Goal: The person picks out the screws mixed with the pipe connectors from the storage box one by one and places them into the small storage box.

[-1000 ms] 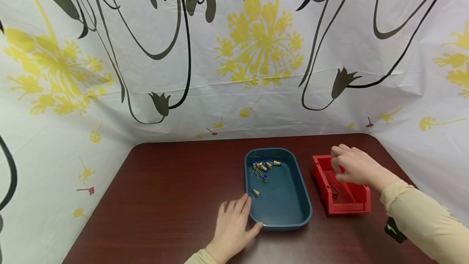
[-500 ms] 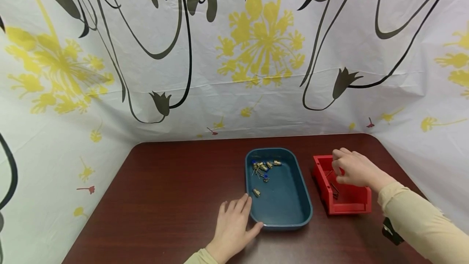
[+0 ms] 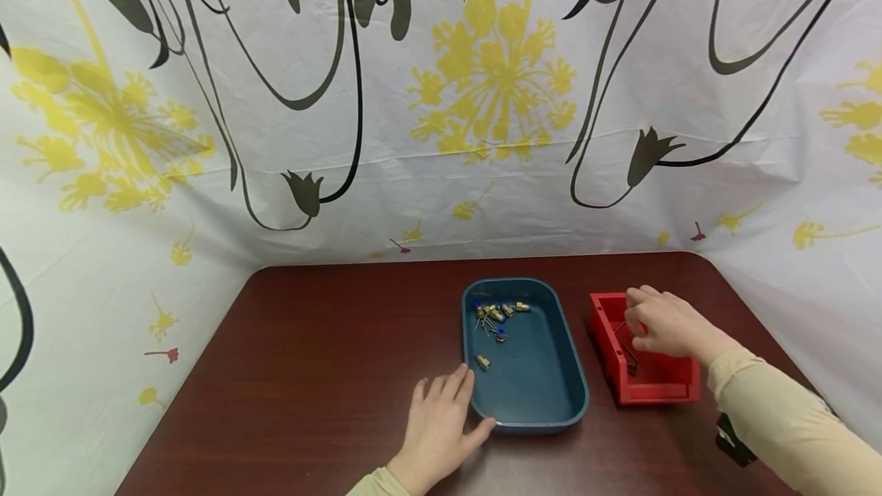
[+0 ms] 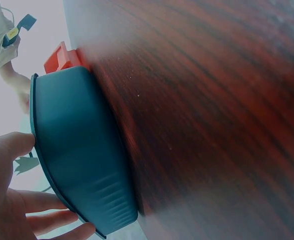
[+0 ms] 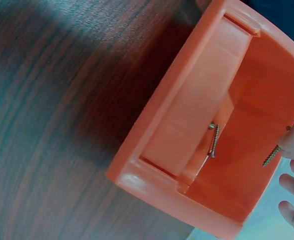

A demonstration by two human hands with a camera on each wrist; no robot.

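One screw point(image 5: 272, 154) pinched by right hand point(image 3: 670, 324) above red bin point(image 3: 654, 392), other screws point(image 5: 214, 141) inside it, blue tray point(image 3: 537, 381) left of the bin, left hand point(image 3: 439, 425) touching tray's rim with extended fingers

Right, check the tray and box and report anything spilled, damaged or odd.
No spill or damage shows at the tray or red box. Only mild oddity: one brass piece lies near the left hand, apart from the other pieces.

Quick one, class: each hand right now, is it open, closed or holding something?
Left hand: open, touching the rim of the blue tray.
Right hand: closed, pinching a screw at the red bin.
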